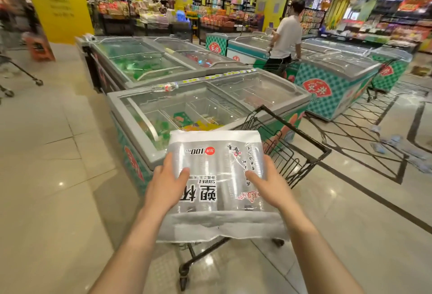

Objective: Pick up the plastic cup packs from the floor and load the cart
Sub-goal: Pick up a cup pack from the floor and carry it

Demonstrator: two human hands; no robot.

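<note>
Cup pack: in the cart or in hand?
In hand: left hand and right hand grip the cup pack by its sides, held above the cart.

Bright overhead light, blurred bowed edges

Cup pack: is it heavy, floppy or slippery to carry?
Probably light: the cup pack looks like thin clear plastic, held up by the left hand and right hand at its sides. Likely somewhat floppy: its wrap's near edge sags. The glossy film may be slippery.
</note>
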